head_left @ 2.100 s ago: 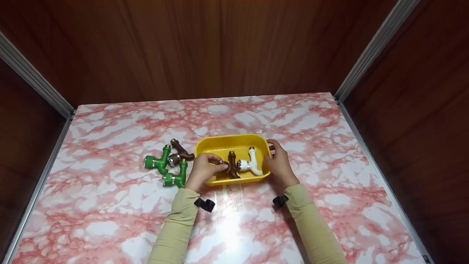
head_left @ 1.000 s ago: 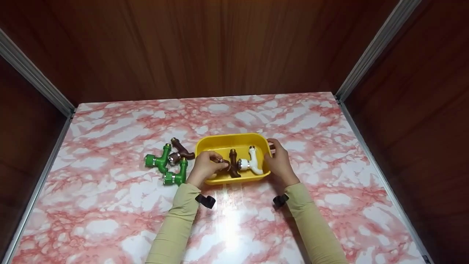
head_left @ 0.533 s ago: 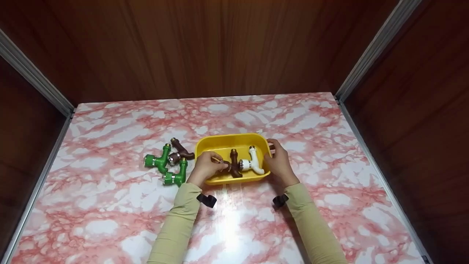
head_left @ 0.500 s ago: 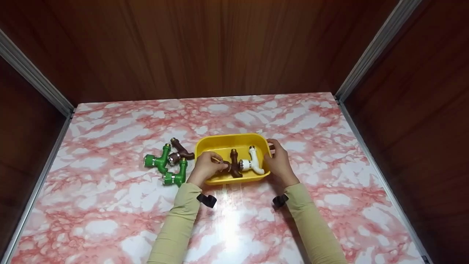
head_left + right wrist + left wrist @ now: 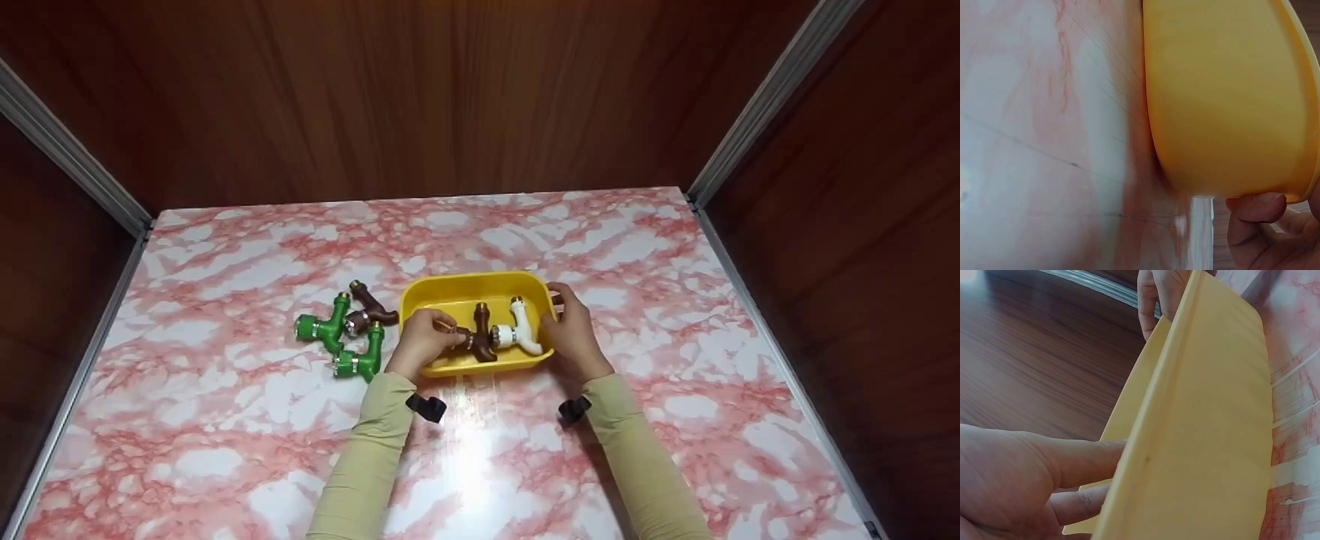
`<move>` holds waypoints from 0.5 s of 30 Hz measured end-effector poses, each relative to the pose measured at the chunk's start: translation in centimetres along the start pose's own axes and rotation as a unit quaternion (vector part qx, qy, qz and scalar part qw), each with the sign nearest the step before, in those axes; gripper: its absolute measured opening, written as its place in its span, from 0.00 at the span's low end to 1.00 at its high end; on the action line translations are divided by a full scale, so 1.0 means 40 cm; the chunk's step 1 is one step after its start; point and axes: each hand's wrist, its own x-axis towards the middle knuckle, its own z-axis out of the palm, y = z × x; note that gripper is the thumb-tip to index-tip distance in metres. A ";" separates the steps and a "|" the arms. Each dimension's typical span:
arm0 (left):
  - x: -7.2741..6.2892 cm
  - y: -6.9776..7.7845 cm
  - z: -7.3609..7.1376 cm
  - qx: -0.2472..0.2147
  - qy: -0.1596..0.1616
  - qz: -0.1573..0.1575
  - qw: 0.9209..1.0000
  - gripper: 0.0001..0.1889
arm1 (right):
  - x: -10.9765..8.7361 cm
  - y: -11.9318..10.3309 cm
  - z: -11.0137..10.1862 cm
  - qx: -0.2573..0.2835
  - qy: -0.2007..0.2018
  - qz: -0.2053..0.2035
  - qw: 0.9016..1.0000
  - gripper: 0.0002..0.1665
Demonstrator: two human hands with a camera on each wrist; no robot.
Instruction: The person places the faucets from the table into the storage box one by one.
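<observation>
In the head view a yellow plastic tub (image 5: 472,285) holds a brown water tap (image 5: 484,337) and, right of it, a white tap (image 5: 523,326). My left hand (image 5: 421,343) reaches over the tub's left side and pinches the brown tap near its handle, which the fingers partly cover. The white tap's handle lies against the brown tap. My right hand (image 5: 574,337) grips the tub's right end, thumb inside and fingers outside. In the left wrist view, the tub's wall (image 5: 1213,410) hides the fingertips. Curled fingers (image 5: 1258,211) touch the tub's wall in the right wrist view.
Left of the tub, two green taps (image 5: 322,330) and another brown tap (image 5: 373,309) lie close together on the red-and-white marbled table (image 5: 225,420). Dark wooden panels (image 5: 420,97) with metal edge strips stand at the back and both sides.
My left hand has shifted the pinched brown tap slightly to the right, and the white tap has slid a little rightward with it. My right hand has stayed on the tub's end.
</observation>
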 end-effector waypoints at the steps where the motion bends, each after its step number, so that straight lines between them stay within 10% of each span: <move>1: 0.001 0.000 0.000 0.002 0.001 0.000 1.000 0.13 | 0.000 0.000 0.000 -0.001 -0.002 0.000 1.000 0.27; 15: 0.000 0.002 0.003 -0.002 0.005 -0.001 1.000 0.13 | -0.001 -0.003 -0.002 0.002 -0.011 0.016 1.000 0.28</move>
